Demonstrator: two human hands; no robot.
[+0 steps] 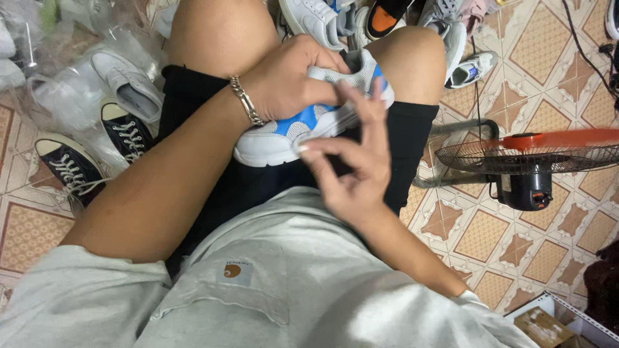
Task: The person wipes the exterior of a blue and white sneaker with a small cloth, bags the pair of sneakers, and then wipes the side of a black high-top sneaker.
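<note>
your left hand (290, 80) clamped over the white and blue sneaker (303, 125) on your lap, your right hand (351, 164) beside its toe, thumb and forefinger pinched, other fingers spread, black high-tops (97, 154) left, floor fan (535, 161) right

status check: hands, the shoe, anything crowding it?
Left hand clamped over white-and-blue sneaker on lap. Right hand pinching at its toe end. Floor fan close at right, not touching.

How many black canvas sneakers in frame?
2. One black canvas sneaker lies at the left edge on the tiled floor; the other black canvas sneaker sits just right of it, beside the person's thigh. More may be hidden under the plastic bags.
</note>
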